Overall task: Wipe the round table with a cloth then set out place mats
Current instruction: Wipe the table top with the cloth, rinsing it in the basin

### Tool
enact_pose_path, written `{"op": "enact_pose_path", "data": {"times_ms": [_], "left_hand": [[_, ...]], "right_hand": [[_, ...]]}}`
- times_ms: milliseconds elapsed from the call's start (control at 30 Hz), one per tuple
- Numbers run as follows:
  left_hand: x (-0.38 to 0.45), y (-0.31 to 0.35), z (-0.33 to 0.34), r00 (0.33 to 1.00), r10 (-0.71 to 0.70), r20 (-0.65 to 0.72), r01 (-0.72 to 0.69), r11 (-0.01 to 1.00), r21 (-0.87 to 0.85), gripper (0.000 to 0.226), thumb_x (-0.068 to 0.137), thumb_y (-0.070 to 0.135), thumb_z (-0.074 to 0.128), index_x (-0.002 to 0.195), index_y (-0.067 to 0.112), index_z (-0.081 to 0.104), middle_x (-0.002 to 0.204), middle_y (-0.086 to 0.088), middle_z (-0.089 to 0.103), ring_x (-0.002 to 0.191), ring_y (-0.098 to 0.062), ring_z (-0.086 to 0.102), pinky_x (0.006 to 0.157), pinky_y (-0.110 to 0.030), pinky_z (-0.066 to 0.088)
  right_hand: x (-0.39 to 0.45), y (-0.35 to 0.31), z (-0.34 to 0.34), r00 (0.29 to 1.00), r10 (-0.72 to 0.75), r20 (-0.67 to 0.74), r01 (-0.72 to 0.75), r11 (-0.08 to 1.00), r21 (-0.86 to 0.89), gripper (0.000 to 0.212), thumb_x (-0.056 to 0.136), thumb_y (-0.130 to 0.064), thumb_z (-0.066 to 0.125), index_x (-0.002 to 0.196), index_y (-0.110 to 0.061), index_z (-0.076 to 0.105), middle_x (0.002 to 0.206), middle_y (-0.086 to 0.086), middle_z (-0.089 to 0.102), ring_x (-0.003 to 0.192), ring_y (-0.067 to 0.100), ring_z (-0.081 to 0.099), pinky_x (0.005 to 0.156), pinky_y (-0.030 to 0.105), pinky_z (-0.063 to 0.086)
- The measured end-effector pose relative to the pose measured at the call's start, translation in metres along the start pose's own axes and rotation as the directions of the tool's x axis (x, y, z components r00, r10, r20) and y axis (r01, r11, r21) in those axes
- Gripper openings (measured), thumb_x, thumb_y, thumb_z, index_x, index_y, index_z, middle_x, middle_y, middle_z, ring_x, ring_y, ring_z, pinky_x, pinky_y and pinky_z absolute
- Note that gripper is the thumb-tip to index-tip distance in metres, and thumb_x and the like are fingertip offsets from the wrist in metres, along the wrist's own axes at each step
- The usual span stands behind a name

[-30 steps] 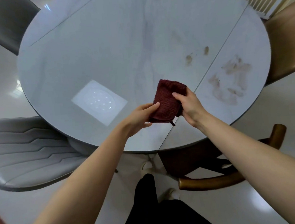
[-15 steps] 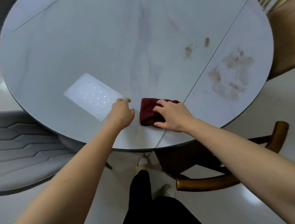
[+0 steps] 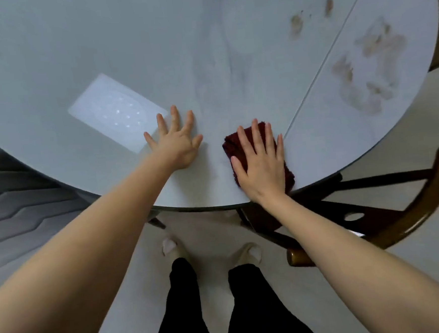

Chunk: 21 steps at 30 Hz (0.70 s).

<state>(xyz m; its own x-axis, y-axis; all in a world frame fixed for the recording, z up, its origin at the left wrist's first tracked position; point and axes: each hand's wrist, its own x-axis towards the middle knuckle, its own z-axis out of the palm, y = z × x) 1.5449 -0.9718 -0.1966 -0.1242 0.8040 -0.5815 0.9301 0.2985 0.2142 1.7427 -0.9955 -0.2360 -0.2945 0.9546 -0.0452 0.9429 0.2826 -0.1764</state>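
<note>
— Since the round table point(image 3: 151, 53) fills the whole upper frame, start there: how will it behave under a wipe?

— Hard, smooth and glossy, I'd judge, so nothing gives. Brown smears point(image 3: 371, 67) sit at the upper right, with two smaller spots point(image 3: 306, 17) above them, both well apart from the cloth.

— And the cloth point(image 3: 254, 153) itself?

— Dark red, nubbly, folded small, lying at the table's lower edge, centre-right of the frame. It looks soft and light, likely to bunch or slide, so a flat palm on top is the sensible hold rather than a pinch at a corner.

— The hands?

— The right hand point(image 3: 261, 163) lies flat on the cloth, fingers straight and together, pressing it down. The left hand point(image 3: 176, 143) is spread wide on bare tabletop just left of it, gripping nothing.

— What differs from half a second ago?

— Then the left hand was loosely curled beside the cloth; now its fingers are splayed flat. The right hand has flattened over the cloth, covering most of it.
</note>
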Motion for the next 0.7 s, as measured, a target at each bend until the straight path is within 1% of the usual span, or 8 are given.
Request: {"op": "enact_pose_path", "data": {"times_ms": [100, 200, 333, 367, 467, 567, 633, 700], "left_hand": [[-0.001, -0.003, -0.016, 0.99, 0.063, 0.126, -0.064, 0.998, 0.008, 0.058, 0.104, 0.039, 0.023, 0.153, 0.031, -0.007, 0.158, 0.001, -0.024, 0.145, -0.034, -0.018, 0.112, -0.065, 0.003], [0.003, -0.014, -0.035, 0.971, 0.132, 0.2, -0.152, 0.984, 0.089, 0.056, 0.104, 0.031, 0.023, 0.154, 0.029, -0.004, 0.159, 0.0, -0.02, 0.147, -0.032, -0.011, 0.114, -0.062, 0.004], [0.009, -0.038, -0.042, 0.954, 0.218, 0.208, -0.266, 0.933, 0.243, 0.056, 0.104, 0.027, 0.025, 0.154, 0.028, -0.001, 0.161, 0.002, -0.013, 0.148, -0.028, -0.006, 0.115, -0.059, -0.001], [0.01, -0.041, -0.04, 0.95, 0.238, 0.203, -0.286, 0.924, 0.255, 0.056, 0.104, 0.028, 0.026, 0.154, 0.029, -0.001, 0.161, 0.001, -0.013, 0.148, -0.028, -0.006, 0.115, -0.059, -0.002], [0.014, -0.047, -0.043, 0.942, 0.282, 0.183, -0.317, 0.925, 0.208, 0.057, 0.104, 0.029, 0.028, 0.154, 0.03, 0.0, 0.161, 0.002, -0.014, 0.148, -0.028, -0.009, 0.115, -0.06, 0.0], [0.018, -0.055, -0.048, 0.92, 0.312, 0.239, -0.356, 0.918, 0.173, 0.057, 0.104, 0.024, 0.03, 0.154, 0.031, 0.002, 0.161, 0.004, -0.014, 0.148, -0.026, -0.009, 0.114, -0.062, 0.005], [0.021, -0.059, -0.051, 0.9, 0.337, 0.275, -0.391, 0.904, 0.172, 0.058, 0.104, 0.023, 0.03, 0.154, 0.03, 0.001, 0.16, 0.005, -0.015, 0.148, -0.025, -0.009, 0.114, -0.063, 0.006], [0.022, -0.059, -0.053, 0.898, 0.338, 0.282, -0.393, 0.905, 0.166, 0.058, 0.104, 0.023, 0.03, 0.154, 0.03, 0.001, 0.16, 0.005, -0.016, 0.148, -0.025, -0.01, 0.114, -0.063, 0.006]], "right_hand": [[-0.024, -0.04, 0.007, 0.995, 0.096, 0.025, -0.094, 0.993, -0.071, 0.071, 0.094, -0.056, 0.027, 0.155, -0.022, 0.013, 0.162, 0.011, 0.004, 0.149, 0.033, -0.001, 0.12, 0.049, 0.0], [0.028, -0.04, 0.004, 0.999, 0.016, 0.04, -0.012, 0.996, -0.093, 0.069, 0.095, -0.053, 0.02, 0.155, -0.019, 0.014, 0.162, 0.013, 0.007, 0.149, 0.033, 0.003, 0.12, 0.047, 0.001], [0.064, -0.059, 0.009, 0.901, 0.417, -0.122, -0.419, 0.908, 0.009, 0.072, 0.097, -0.048, 0.033, 0.155, -0.011, 0.011, 0.16, 0.02, 0.002, 0.149, 0.033, 0.005, 0.121, 0.046, 0.005], [0.046, -0.073, 0.013, 0.897, 0.421, -0.137, -0.419, 0.907, 0.039, 0.072, 0.097, -0.047, 0.035, 0.154, -0.009, 0.013, 0.159, 0.023, 0.003, 0.148, 0.034, 0.006, 0.121, 0.046, 0.006], [-0.007, -0.093, 0.019, 0.995, 0.068, -0.078, -0.069, 0.997, -0.016, 0.066, 0.098, -0.045, 0.032, 0.154, -0.012, 0.02, 0.16, 0.019, 0.008, 0.149, 0.034, 0.005, 0.121, 0.045, 0.005], [0.024, -0.053, 0.009, 0.986, -0.168, 0.026, 0.168, 0.986, 0.0, 0.058, 0.099, -0.041, 0.032, 0.152, -0.018, 0.027, 0.161, 0.008, 0.015, 0.149, 0.029, 0.008, 0.12, 0.045, 0.004], [0.058, -0.031, 0.0, 1.0, 0.017, 0.0, -0.017, 0.99, 0.139, 0.051, 0.101, -0.029, 0.037, 0.15, -0.016, 0.031, 0.16, 0.007, 0.018, 0.149, 0.029, 0.01, 0.121, 0.043, 0.008], [0.08, -0.015, -0.011, 0.949, 0.313, -0.034, -0.27, 0.864, 0.425, 0.046, 0.102, -0.019, 0.041, 0.147, -0.008, 0.038, 0.156, 0.009, 0.03, 0.146, 0.025, 0.024, 0.119, 0.032, 0.018]]}}
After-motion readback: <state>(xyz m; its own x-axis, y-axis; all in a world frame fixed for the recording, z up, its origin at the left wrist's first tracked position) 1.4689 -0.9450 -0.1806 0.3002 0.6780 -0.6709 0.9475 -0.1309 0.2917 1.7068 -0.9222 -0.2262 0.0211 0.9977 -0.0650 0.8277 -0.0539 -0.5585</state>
